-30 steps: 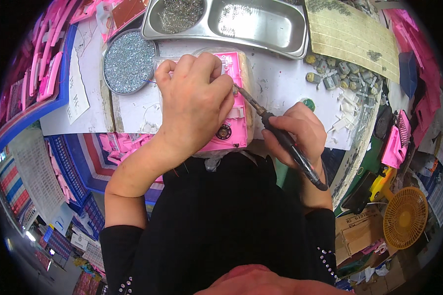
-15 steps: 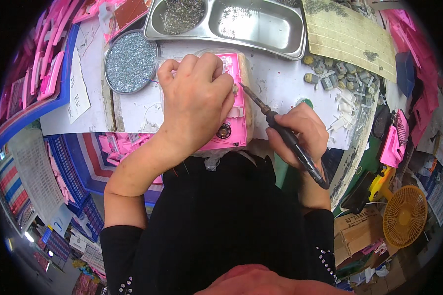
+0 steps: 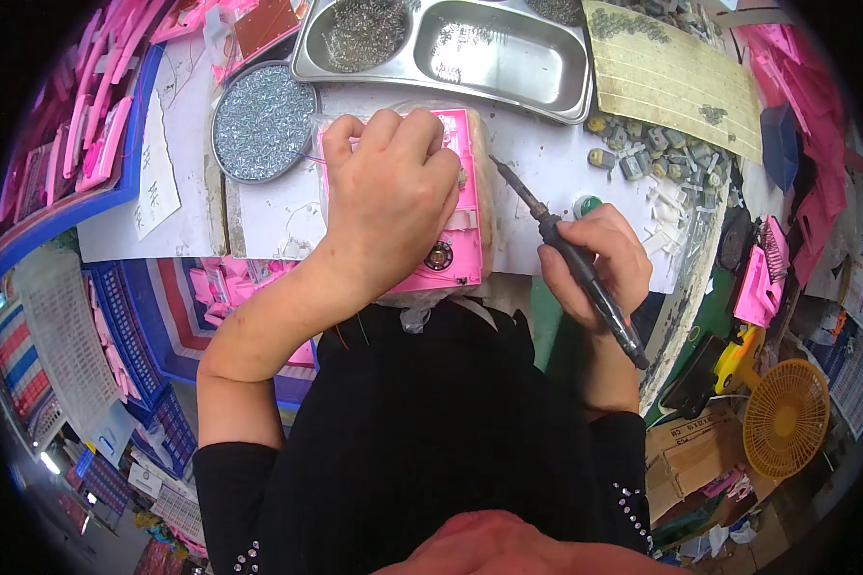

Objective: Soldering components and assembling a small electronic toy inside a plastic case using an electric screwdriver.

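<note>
A pink plastic housing (image 3: 465, 266) lies on a pale padded block (image 3: 486, 182) at the table's front edge. It has a round black part (image 3: 439, 256) near its lower end and small parts along its right side. My left hand (image 3: 385, 187) rests over the housing, its fingers curled in and closed; what they pinch is hidden beneath the hand. A thin blue wire (image 3: 309, 157) sticks out to the left of that hand. In my right hand (image 3: 609, 259) is a black soldering iron (image 3: 585, 273), its tip pointing up-left, apart from the housing's right edge.
A round dish of small metal screws (image 3: 264, 123) stands left of the housing. Behind is a steel compartment tray (image 3: 503, 91). Small motors (image 3: 657, 149) and white plastic pieces (image 3: 666, 213) lie to the right. Pink parts fill a blue-edged bin (image 3: 129, 182) at left; a yellow fan (image 3: 786, 419) stands lower right.
My right hand has drawn the soldering iron to the right, so its tip has come away from the housing. My left hand stays closed over the housing.
</note>
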{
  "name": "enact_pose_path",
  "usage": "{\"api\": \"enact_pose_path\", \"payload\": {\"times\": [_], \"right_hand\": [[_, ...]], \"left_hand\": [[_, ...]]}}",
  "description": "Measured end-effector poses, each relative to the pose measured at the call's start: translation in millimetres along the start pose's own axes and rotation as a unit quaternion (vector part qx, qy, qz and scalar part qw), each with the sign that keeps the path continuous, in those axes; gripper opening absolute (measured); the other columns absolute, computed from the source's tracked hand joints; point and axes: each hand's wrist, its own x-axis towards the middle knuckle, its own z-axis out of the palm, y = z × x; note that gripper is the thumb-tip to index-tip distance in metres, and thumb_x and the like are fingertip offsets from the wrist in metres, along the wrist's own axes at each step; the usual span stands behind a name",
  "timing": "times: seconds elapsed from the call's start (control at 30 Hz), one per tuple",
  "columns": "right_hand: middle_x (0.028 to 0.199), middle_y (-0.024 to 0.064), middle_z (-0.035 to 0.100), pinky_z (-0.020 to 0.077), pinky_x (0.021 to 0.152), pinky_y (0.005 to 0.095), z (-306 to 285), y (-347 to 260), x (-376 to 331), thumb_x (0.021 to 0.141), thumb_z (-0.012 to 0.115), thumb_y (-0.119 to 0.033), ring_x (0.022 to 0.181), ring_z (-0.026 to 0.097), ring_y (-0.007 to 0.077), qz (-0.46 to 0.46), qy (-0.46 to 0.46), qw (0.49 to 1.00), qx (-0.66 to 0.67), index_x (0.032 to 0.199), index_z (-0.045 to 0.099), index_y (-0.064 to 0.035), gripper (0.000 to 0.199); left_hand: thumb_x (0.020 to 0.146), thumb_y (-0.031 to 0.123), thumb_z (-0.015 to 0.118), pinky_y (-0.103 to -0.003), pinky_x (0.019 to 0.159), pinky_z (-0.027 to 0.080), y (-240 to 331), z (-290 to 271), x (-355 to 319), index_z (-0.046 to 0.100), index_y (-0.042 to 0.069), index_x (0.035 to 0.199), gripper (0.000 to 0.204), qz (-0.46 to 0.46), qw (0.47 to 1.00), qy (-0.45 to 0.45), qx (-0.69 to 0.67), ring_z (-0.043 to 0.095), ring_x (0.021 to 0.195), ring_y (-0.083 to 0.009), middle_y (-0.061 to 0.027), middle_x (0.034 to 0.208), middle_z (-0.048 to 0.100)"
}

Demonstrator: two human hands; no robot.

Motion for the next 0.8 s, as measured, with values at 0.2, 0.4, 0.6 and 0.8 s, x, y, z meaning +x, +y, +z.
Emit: {"api": "enact_pose_path", "payload": {"times": [0.2,0.4,0.6,0.8], "right_hand": [[0.072,0.0092,0.064,0.0407,0.052,0.0293,-4.3,3.5,-2.8,0.070,0.082,0.002,0.058,0.054,0.0198,-0.003,0.007,1.000,-0.008,0.099,0.066,0.0007,0.033],[0.071,0.0099,0.064,0.0412,0.052,0.0288,-4.3,7.1,2.2,0.071,0.082,0.001,0.058,0.056,0.0192,0.006,0.016,1.000,0.001,0.099,0.066,0.0012,0.032],[0.073,0.0088,0.065,0.0428,0.053,0.0274,22.3,-4.1,22.5,0.074,0.082,0.000,0.059,0.058,0.0167,0.040,0.021,0.998,0.041,0.101,0.067,0.0008,0.031],[0.078,0.0066,0.068,0.0466,0.058,0.0240,41.8,-16.7,32.8,0.082,0.080,-0.005,0.066,0.062,0.0124,0.121,0.027,0.987,0.104,0.107,0.068,-0.0007,0.028]], "left_hand": [[0.077,0.028,0.080,-0.046,0.095,0.034,-19.2,-19.7,-8.1,0.066,0.012,0.111,0.039,-0.001,0.997,0.027,-0.075,0.058,0.097,-0.0229,-0.0051,0.105,0.062],[0.081,0.022,0.081,-0.046,0.095,0.043,-56.7,-62.3,-39.0,0.065,0.007,0.116,0.041,-0.041,0.983,-0.166,0.072,0.063,0.094,-0.0275,-0.0108,0.101,0.065],[0.078,0.013,0.080,-0.034,0.072,0.054,-54.4,-50.8,-21.6,0.072,0.007,0.086,0.012,-0.036,0.992,0.004,-0.119,0.065,0.086,-0.0248,-0.0053,0.098,0.067],[0.076,0.012,0.080,-0.041,0.081,0.051,-66.6,-37.8,-28.4,0.070,0.006,0.091,0.019,-0.072,0.979,0.087,-0.171,0.066,0.086,-0.0295,-0.0069,0.091,0.067]]}}
